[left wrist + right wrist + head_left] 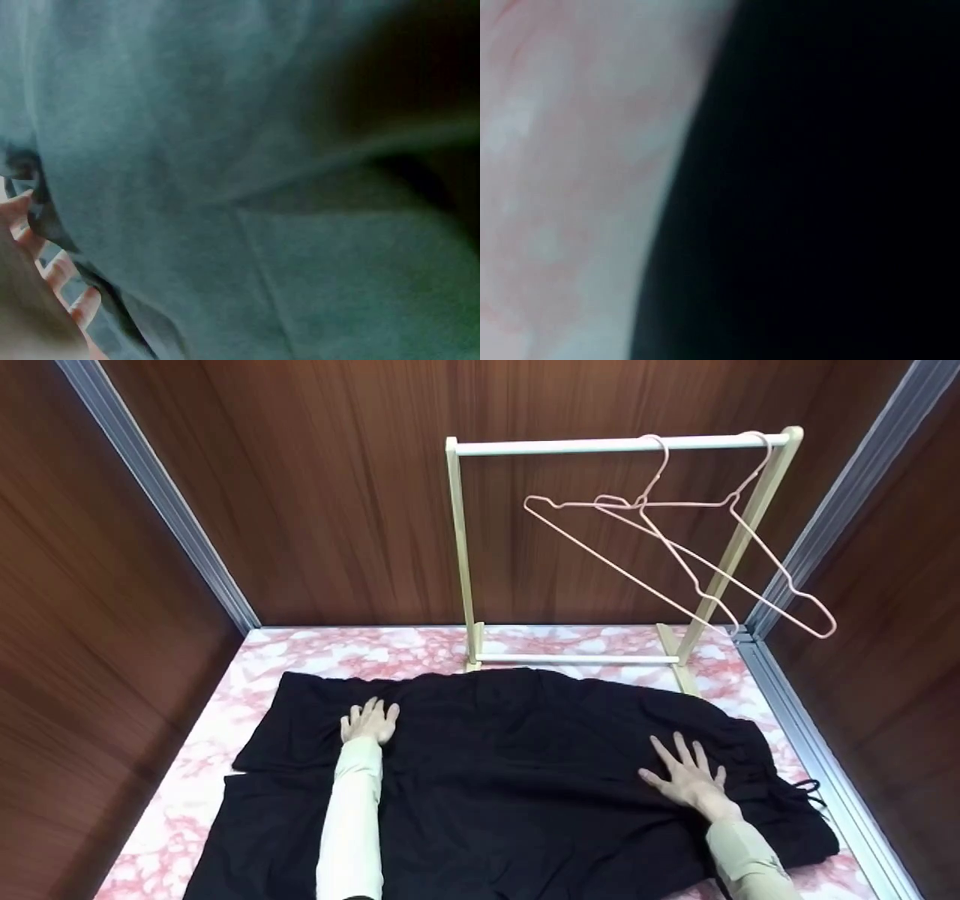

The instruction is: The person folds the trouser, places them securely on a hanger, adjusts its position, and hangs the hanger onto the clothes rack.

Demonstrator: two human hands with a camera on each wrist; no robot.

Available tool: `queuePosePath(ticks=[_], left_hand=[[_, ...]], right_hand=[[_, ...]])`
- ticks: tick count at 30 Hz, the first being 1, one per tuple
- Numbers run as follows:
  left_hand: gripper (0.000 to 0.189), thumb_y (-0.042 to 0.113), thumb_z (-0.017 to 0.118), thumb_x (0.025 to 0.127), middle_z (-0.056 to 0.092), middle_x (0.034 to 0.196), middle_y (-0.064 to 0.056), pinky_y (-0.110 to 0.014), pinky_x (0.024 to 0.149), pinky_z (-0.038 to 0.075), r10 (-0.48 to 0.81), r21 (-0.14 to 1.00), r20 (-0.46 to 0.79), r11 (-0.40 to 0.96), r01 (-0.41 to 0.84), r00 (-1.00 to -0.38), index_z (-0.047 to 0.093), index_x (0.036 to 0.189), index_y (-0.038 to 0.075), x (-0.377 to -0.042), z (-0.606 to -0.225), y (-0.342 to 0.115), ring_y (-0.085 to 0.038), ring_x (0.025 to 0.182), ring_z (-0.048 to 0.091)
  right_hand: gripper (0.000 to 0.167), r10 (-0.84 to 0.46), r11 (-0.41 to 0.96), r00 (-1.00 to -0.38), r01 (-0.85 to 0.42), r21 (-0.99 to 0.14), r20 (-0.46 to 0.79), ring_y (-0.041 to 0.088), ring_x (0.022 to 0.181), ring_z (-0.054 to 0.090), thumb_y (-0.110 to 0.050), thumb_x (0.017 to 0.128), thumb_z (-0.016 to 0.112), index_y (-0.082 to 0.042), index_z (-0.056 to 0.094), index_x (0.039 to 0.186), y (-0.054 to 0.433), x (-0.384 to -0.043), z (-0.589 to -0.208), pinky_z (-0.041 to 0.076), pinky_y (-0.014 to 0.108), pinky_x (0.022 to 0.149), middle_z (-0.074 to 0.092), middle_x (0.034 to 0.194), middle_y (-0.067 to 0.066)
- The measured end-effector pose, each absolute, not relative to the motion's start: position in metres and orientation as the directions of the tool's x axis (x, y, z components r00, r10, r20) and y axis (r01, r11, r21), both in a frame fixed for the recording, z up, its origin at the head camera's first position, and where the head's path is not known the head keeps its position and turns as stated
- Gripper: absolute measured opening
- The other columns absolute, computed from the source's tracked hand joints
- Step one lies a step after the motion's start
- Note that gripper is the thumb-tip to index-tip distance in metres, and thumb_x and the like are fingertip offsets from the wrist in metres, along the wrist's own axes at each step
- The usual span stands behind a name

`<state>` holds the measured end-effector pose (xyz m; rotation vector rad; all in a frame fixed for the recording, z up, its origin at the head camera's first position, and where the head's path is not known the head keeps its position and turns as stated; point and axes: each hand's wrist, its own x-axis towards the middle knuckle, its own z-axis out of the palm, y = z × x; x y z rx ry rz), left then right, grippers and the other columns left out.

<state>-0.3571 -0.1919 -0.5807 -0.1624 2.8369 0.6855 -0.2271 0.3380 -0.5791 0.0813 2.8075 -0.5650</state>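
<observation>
Black trousers lie spread across the table, with the two leg ends at the left and a gathered waist with a drawstring at the right. My left hand rests on the upper leg near its end, fingers extended. On the waist side, my right hand lies with its fingers spread over the cloth. In the left wrist view, fingers touch the trousers, which look greenish grey there. A blurred dark mass fills much of the right wrist view, where no hand shows.
Behind the trousers stands a small clothes rack. Two pink hangers hang at its right end. Brown wood-grain panels with metal edge rails enclose the pink-and-white marbled table.
</observation>
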Motion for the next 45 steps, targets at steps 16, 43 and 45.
queuePosePath(ticks=[16,43,45], left_hand=[[0.055,0.033,0.043,0.103,0.036,0.157,-0.021,-0.062,0.120,0.020,-0.238,0.407,0.082,0.894,-0.185,-0.968,0.045,0.147,0.000,-0.353,-0.571,-0.182,-0.044,0.146,0.029],[0.058,0.027,0.056,0.099,0.032,0.163,-0.015,-0.075,0.118,0.013,0.113,0.478,-0.121,0.877,0.041,-0.986,0.039,0.154,0.018,-0.324,-0.568,-0.151,-0.044,0.152,0.022],[0.060,0.031,0.054,0.101,0.022,0.168,-0.012,-0.082,0.113,0.009,0.109,0.484,-0.208,0.875,-0.006,-0.972,0.035,0.157,0.022,-0.322,-0.570,-0.152,-0.045,0.155,0.013]], right_hand=[[0.084,-0.008,0.927,-0.967,0.088,-0.365,-0.253,0.060,0.148,0.002,-0.061,0.096,0.053,-0.013,0.025,0.159,0.335,-0.231,-0.577,0.005,0.088,0.105,0.006,0.165,0.030],[0.068,0.544,0.418,-0.815,0.469,-0.778,-0.198,0.047,0.134,0.043,-0.041,0.098,0.050,0.011,0.047,0.141,0.455,-0.262,-0.556,0.037,0.050,0.116,0.041,0.148,0.038],[0.057,0.593,0.258,-0.780,0.422,-0.869,-0.203,0.031,0.121,0.055,-0.039,0.098,0.053,0.005,0.058,0.134,0.455,-0.264,-0.548,0.044,0.034,0.110,0.064,0.128,0.027]])
